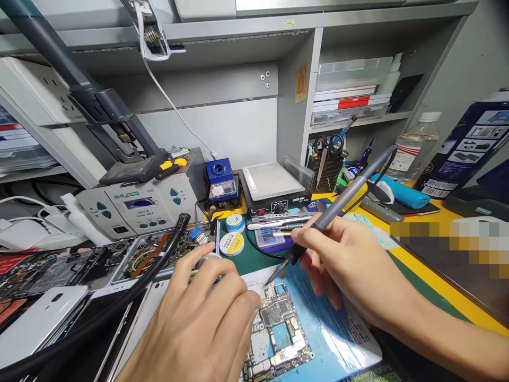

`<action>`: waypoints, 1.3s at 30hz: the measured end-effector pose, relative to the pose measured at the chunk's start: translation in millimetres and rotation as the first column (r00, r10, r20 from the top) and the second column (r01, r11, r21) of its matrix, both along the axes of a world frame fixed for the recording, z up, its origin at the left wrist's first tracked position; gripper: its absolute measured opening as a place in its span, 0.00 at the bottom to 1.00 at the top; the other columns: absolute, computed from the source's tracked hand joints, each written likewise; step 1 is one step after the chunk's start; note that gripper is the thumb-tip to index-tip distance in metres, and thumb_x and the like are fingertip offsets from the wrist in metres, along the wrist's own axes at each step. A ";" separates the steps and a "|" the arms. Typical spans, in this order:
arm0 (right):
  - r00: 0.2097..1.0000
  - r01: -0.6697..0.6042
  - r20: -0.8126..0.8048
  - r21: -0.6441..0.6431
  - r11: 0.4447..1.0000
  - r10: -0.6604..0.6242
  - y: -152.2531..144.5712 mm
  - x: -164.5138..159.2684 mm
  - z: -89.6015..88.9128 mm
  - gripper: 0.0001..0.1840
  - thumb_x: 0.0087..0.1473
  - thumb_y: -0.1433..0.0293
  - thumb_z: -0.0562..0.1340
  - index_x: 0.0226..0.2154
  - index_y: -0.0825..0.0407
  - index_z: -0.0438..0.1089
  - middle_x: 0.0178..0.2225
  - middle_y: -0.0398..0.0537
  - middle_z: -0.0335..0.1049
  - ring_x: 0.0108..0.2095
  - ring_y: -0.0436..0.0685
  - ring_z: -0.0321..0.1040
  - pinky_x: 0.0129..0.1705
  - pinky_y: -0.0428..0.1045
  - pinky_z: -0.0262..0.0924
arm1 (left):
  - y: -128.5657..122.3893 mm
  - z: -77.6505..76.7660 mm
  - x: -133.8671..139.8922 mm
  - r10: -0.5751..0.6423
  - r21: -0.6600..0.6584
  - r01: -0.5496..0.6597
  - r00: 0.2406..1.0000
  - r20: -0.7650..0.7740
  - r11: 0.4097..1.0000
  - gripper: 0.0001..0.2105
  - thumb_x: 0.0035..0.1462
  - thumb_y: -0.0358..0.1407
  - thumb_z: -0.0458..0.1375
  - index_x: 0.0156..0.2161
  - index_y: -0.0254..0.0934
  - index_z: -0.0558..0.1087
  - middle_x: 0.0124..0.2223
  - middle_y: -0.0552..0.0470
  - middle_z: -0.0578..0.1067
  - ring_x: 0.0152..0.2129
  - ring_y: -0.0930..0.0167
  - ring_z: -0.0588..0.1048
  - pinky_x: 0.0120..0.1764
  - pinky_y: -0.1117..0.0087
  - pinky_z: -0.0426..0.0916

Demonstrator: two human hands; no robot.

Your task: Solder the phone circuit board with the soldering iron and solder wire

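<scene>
My right hand is closed around the grey handle of a soldering iron, which slants down to the left. Its tip meets or hovers just above the upper edge of a phone circuit board; I cannot tell whether they touch. My left hand is palm down over the board's left side, with its fingers bent and covering part of it. A pale rounded thing shows behind those fingers, and what they grip is hidden. Beneath the board is a glossy blue sheet.
A hot-air station with a thick black hose stands left, near several phones. Two round tins and a heating plate sit behind the board. To the right are a clear bottle and a blue can.
</scene>
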State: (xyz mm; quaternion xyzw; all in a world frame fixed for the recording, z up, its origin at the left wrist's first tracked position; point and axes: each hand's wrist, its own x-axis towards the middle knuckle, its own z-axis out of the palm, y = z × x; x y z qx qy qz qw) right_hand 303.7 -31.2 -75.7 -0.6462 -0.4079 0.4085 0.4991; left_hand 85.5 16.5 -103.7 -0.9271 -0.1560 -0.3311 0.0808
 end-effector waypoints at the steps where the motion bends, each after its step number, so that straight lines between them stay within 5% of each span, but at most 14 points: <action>1: 1.000 -0.004 -0.002 0.004 1.000 0.004 -0.1 0.1 -0.1 0.20 0.59 0.62 0.61 0.18 0.47 0.62 0.11 0.40 0.65 0.09 0.49 0.55 0.09 0.42 0.48 | 0.5 -1.1 0.4 -0.002 0.001 0.002 1.000 0.004 1.000 0.08 0.63 0.26 0.53 0.39 0.38 0.73 0.33 0.53 0.72 0.38 0.67 0.67 0.60 0.49 0.59; 18: 1.000 0.021 -0.010 0.004 1.000 -0.021 -1.6 0.2 -0.8 0.17 0.59 0.63 0.61 0.20 0.49 0.64 0.15 0.39 0.67 0.11 0.49 0.61 0.10 0.42 0.50 | 0.2 1.9 0.3 -0.020 -0.003 0.020 1.000 0.009 1.000 0.08 0.63 0.26 0.54 0.37 0.38 0.74 0.32 0.54 0.72 0.37 0.67 0.68 0.59 0.51 0.60; 22: 0.999 0.028 -0.020 -0.001 1.000 -0.028 -1.3 0.4 -0.7 0.17 0.58 0.63 0.62 0.20 0.49 0.64 0.17 0.40 0.68 0.12 0.50 0.62 0.10 0.42 0.50 | 0.7 4.8 1.9 0.021 -0.062 -0.027 0.994 -0.106 0.998 0.07 0.62 0.25 0.56 0.38 0.37 0.75 0.34 0.53 0.74 0.39 0.67 0.69 0.60 0.50 0.60; 23: 0.999 0.026 -0.020 0.000 1.000 -0.026 -1.1 0.5 -0.7 0.17 0.58 0.63 0.62 0.20 0.49 0.64 0.17 0.40 0.68 0.12 0.50 0.62 0.10 0.42 0.50 | 1.3 4.3 2.4 -0.008 -0.010 0.008 1.000 0.003 1.000 0.08 0.62 0.25 0.54 0.36 0.37 0.75 0.32 0.53 0.73 0.37 0.67 0.68 0.58 0.50 0.61; 29: 1.000 0.023 -0.015 0.003 1.000 -0.023 -1.2 0.6 -1.0 0.17 0.58 0.63 0.62 0.20 0.49 0.64 0.16 0.39 0.68 0.12 0.50 0.62 0.10 0.42 0.50 | 1.3 -1.8 1.3 -0.015 0.008 0.015 1.000 0.013 1.000 0.07 0.62 0.25 0.54 0.35 0.37 0.73 0.32 0.54 0.71 0.36 0.68 0.68 0.58 0.50 0.61; 39: 0.999 0.023 -0.024 0.006 1.000 -0.023 -1.0 1.1 -3.0 0.16 0.57 0.63 0.62 0.20 0.48 0.65 0.16 0.39 0.68 0.12 0.50 0.62 0.09 0.42 0.50 | -3.2 11.0 -2.2 0.007 -0.027 -0.009 0.996 -0.091 1.000 0.07 0.62 0.26 0.56 0.39 0.37 0.76 0.34 0.52 0.75 0.38 0.66 0.71 0.59 0.48 0.63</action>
